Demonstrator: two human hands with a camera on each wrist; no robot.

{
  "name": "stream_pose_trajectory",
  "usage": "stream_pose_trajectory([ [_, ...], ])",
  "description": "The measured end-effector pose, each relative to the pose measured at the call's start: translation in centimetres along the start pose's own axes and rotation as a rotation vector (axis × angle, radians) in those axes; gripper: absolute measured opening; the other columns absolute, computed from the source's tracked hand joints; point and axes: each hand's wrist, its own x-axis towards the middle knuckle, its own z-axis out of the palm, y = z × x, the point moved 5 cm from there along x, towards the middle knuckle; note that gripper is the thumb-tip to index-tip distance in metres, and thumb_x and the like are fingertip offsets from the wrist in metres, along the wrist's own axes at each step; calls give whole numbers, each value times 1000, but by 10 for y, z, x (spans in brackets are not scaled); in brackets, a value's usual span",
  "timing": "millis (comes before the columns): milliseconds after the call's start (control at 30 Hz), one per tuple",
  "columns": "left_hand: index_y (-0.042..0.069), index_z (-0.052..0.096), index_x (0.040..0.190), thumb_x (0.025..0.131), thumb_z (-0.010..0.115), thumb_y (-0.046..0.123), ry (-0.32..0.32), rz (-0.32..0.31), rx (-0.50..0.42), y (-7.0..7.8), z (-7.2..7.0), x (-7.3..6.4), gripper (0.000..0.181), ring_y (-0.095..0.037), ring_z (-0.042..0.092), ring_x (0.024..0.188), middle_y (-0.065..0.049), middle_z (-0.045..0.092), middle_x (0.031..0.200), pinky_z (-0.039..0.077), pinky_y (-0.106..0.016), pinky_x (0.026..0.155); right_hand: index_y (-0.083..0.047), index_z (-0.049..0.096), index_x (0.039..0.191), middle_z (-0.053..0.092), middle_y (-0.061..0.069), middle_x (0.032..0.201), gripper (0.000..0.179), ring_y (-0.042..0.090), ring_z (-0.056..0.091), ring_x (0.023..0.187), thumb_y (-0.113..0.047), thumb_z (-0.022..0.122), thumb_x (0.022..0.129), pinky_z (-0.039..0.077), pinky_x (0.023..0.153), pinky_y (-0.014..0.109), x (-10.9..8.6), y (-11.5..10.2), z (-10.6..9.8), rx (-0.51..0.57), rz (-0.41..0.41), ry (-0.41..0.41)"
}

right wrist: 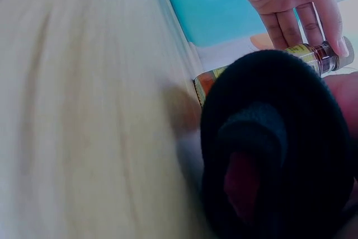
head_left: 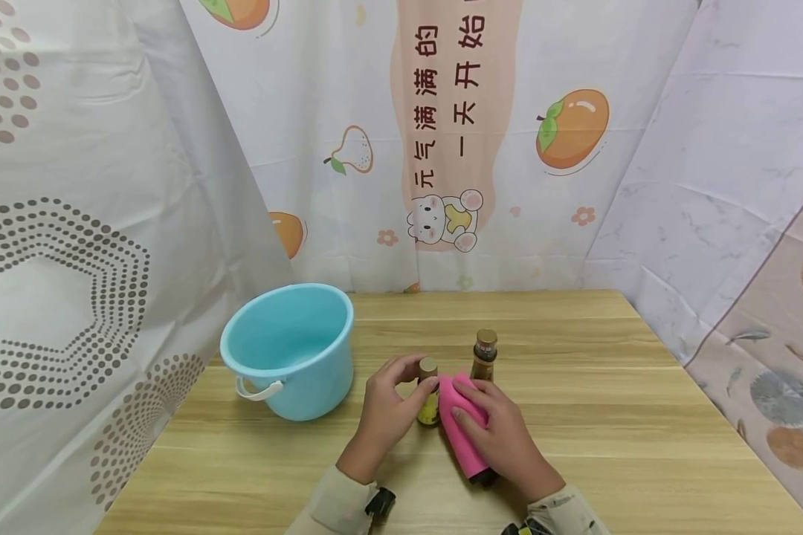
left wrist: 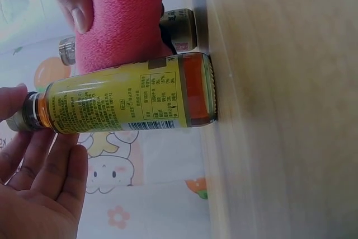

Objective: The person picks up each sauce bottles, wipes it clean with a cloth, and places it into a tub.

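My left hand [head_left: 388, 409] pinches a small glass bottle [head_left: 429, 412] by its capped neck, thumb on one side and fingers on the other. A yellow printed label with a barcode wraps the bottle [left wrist: 117, 99], and amber liquid shows at its base, which is down at the tabletop. My right hand [head_left: 505, 438] grips a fuzzy pink cloth [head_left: 462, 427], bunched into a roll, right beside the bottle. In the right wrist view the roll's dark end [right wrist: 274, 88] hides much of the bottle. Behind the cloth stands a second, gold-capped bottle [head_left: 485, 349], its lower part hidden.
A light-blue bucket [head_left: 317, 383] with a white handle stands on the wooden table [head_left: 616, 416] to the left of my hands. Printed curtains [head_left: 348, 74] hang behind the table and along both sides.
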Motion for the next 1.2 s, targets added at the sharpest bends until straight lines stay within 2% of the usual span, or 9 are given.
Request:
stream_pose_trajectory([
  [300,24,70,127,94,79,31,-4,-2,20,0,1,1,35,-11,71,103,9,72,113,61,-38,92,-23,68,138,65,2,133,45,15,64,111,-28,78,95,57,91,38,0,3,2,-31,57,-45],
  [567,23,70,127,95,78,31,-8,10,26,1,1,1,34,-11,70,104,9,72,112,61,-38,91,-20,68,138,64,9,136,46,28,63,125,-28,78,94,53,104,51,0,5,4,-67,99,-98],
  [933,24,68,131,94,78,32,2,-4,60,2,1,0,39,-11,69,105,8,71,113,60,-41,91,-21,68,138,65,8,135,46,29,63,124,-29,78,94,54,102,50,-1,5,5,-93,107,-109],
  [1100,25,69,127,91,82,28,22,-11,52,3,0,1,38,-10,68,103,9,71,113,60,-43,89,-22,69,137,65,8,135,46,28,63,123,-29,79,93,54,101,49,-1,4,4,-90,105,-100],
  [1200,25,70,125,91,82,28,27,3,53,3,0,1,36,-9,67,102,10,71,111,60,-39,88,-23,69,137,65,8,135,46,28,63,124,-29,79,93,54,102,50,-1,4,3,-91,99,-92],
])
